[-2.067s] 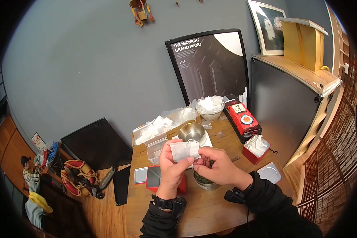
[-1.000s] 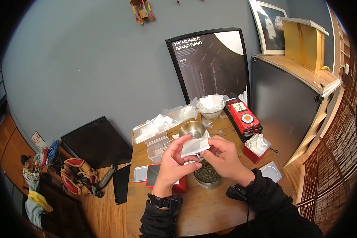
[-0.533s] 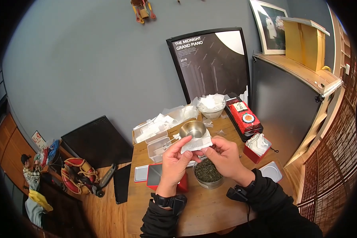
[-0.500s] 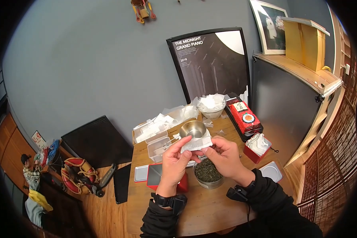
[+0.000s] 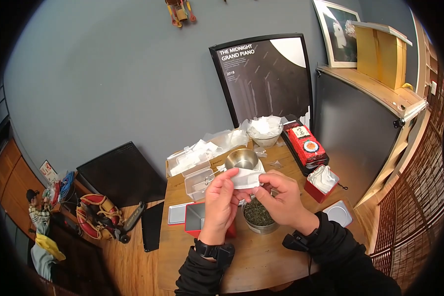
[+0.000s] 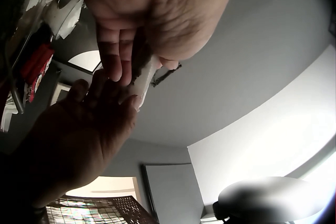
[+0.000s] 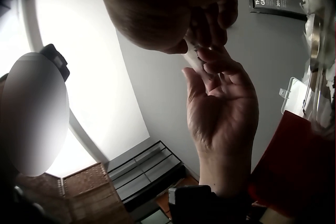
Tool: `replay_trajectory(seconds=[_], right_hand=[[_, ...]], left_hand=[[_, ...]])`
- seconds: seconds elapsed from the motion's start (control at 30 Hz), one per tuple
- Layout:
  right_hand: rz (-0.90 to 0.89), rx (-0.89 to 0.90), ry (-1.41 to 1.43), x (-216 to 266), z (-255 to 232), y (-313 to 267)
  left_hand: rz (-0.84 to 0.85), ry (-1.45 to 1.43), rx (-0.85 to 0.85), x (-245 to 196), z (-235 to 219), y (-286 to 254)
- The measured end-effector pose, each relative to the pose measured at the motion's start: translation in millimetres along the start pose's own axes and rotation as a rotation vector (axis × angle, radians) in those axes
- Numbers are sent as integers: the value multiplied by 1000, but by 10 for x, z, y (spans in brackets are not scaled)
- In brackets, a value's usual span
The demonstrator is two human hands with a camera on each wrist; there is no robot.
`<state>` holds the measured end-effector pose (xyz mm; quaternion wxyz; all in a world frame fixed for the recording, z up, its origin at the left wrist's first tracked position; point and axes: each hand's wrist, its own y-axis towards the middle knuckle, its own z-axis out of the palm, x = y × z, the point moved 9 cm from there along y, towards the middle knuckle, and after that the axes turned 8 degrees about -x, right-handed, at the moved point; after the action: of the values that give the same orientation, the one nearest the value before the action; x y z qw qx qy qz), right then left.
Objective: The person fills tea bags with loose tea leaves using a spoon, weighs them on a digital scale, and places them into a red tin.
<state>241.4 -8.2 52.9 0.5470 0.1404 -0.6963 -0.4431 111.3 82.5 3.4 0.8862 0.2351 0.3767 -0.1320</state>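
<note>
Both hands hold a small white tea bag (image 5: 246,180) above the table, in the middle of the head view. My left hand (image 5: 220,203) pinches its left end between thumb and fingers. At the opposite end, my right hand (image 5: 283,199) grips a corner with thumb and forefinger. In the left wrist view the bag (image 6: 143,85) is seen from below, with dark bits showing at it. Just under the right hand stands a round container of dried tea leaves (image 5: 259,215). Behind the bag sits a steel bowl (image 5: 241,158) on a white scale, which the hands partly cover.
A red tin (image 5: 192,221) and a lid (image 5: 176,214) are left of the hands. Clear plastic boxes (image 5: 197,182) with white bags line the back left. A glass bowl (image 5: 266,142), red packet (image 5: 306,147), red box with white lining (image 5: 322,178) and another lid (image 5: 337,214) stand rightward.
The tea bag has shifted right and turned, and now shows narrower between the fingers. My left thumb has moved up along its end. The right hand has stayed on its corner.
</note>
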Motion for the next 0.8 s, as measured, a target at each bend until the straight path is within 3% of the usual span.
replay_trajectory(seconds=[0.33, 0.5, 0.8], right_hand=[[82, -91, 83, -126, -65, -28], [241, -124, 210, -238, -83, -59], [262, -156, 243, -186, -103, -56]], left_hand=[[41, 69, 68, 44, 153, -63], [21, 114, 75, 101, 175, -85], [-8, 124, 18, 186, 167, -87]])
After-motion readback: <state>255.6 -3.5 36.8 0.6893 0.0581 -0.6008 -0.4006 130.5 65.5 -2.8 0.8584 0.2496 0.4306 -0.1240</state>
